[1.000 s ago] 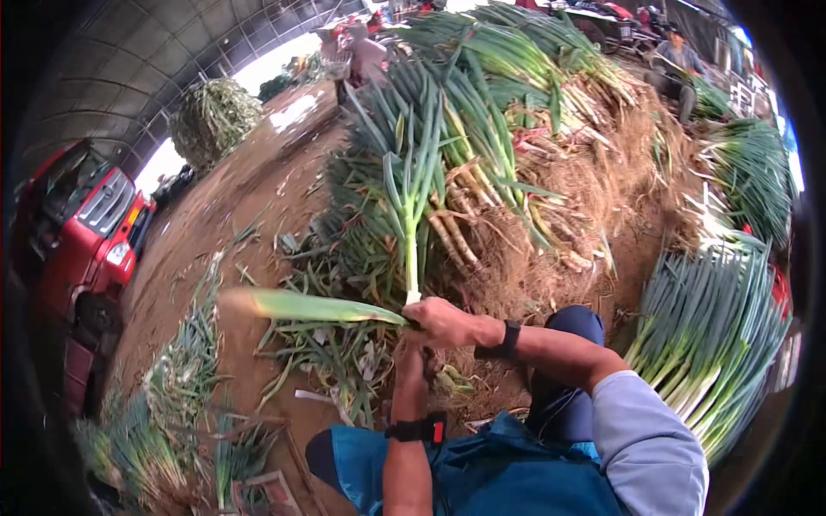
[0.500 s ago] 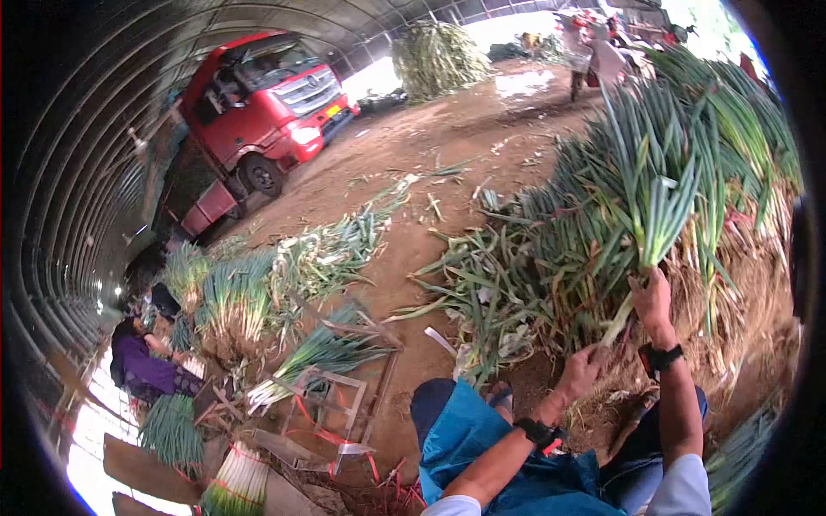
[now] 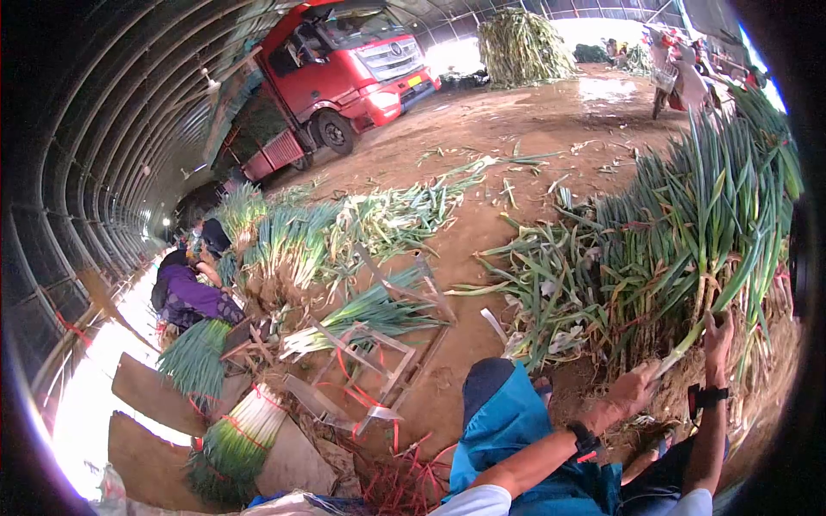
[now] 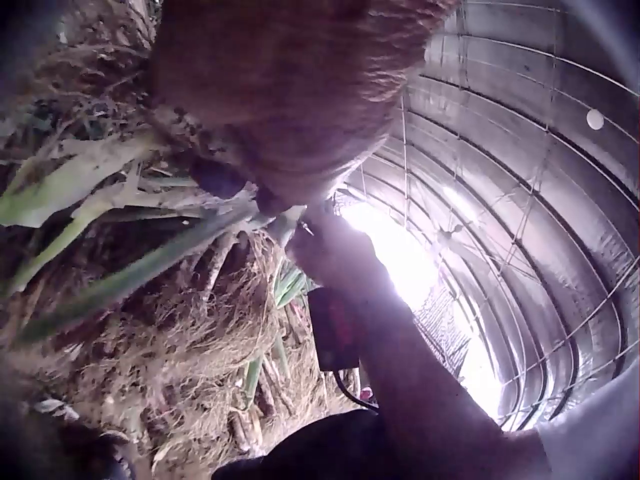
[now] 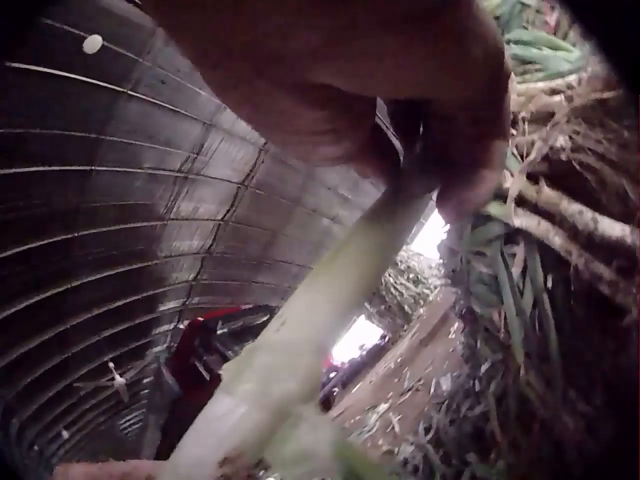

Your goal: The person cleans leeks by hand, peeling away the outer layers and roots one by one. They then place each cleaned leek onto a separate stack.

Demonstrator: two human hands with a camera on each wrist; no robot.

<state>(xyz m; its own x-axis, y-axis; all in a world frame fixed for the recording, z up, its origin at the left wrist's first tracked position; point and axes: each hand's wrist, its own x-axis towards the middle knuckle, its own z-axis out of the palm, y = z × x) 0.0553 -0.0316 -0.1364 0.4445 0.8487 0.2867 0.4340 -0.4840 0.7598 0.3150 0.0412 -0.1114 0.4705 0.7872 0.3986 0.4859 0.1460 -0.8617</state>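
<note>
In the head view, a leek (image 3: 684, 347) slants up to the right between both hands. My left hand (image 3: 626, 397) grips its pale lower end, fingers curled. Higher up, my right hand (image 3: 718, 344) holds the stalk with thumb and fingers. The right wrist view shows the pale stalk (image 5: 310, 310) running down-left from the pinching right hand (image 5: 370, 90). In the left wrist view the left hand (image 4: 290, 90) fills the top, its fingertips mostly hidden, and the right hand (image 4: 340, 250) is beside it.
A large leek heap (image 3: 662, 249) stands behind the hands, with loose leaves (image 3: 551, 284) beside it. A wooden frame (image 3: 379, 370), tied bundles (image 3: 245, 430) and a seated person (image 3: 194, 292) are at left. Farther back stands a red truck (image 3: 344, 77).
The head view has swung left, bringing the truck and seated person in. The left hand has closed on the pale end, and the leek tilts more than a second ago.
</note>
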